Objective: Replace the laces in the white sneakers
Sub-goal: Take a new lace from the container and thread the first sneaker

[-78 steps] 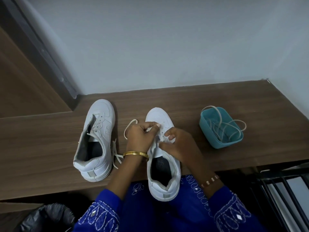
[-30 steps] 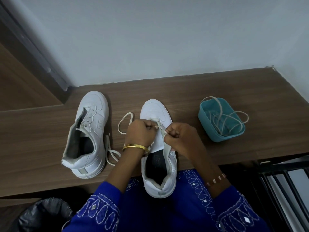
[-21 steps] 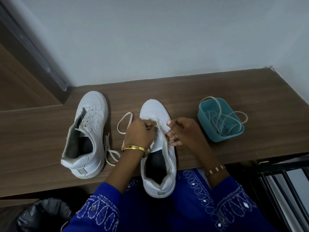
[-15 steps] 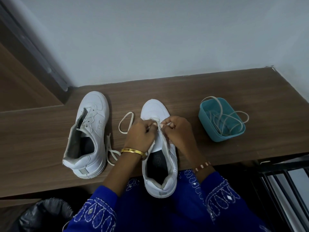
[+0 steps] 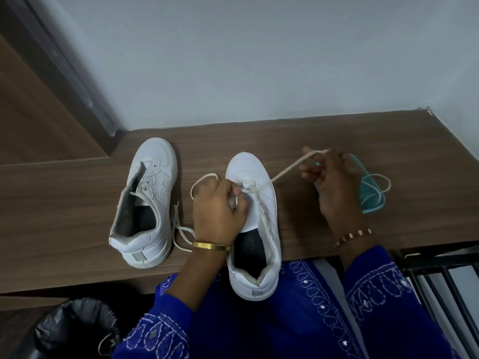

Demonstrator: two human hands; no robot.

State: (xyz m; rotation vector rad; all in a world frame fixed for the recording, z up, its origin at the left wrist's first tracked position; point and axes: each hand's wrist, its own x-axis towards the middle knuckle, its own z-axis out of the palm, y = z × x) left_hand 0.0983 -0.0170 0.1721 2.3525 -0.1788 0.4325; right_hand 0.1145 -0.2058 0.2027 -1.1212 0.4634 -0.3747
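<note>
Two white sneakers stand on the wooden shelf (image 5: pixel 64 203). The middle sneaker (image 5: pixel 261 229) points away from me, heel over the front edge. My left hand (image 5: pixel 219 211) lies curled over its tongue and pinches the cream lace (image 5: pixel 287 171) at the front eyelets. My right hand (image 5: pixel 334 182) grips the same lace's free end, drawn taut up and to the right. The left sneaker (image 5: pixel 150 200) has no lace in its eyelets; a loose lace (image 5: pixel 181 229) lies between the two shoes.
A teal tub (image 5: pixel 370 193) holding more cream laces sits behind my right hand, partly hidden. A black bin bag (image 5: pixel 75 325) is below the shelf at lower left. A dark metal rack (image 5: pixel 445 281) stands lower right. The wall (image 5: pixel 259 60) closes the back.
My right hand has left the sneaker's eyelets and pulled the lace end out to the right until it is taut. My left hand stays on the tongue.
</note>
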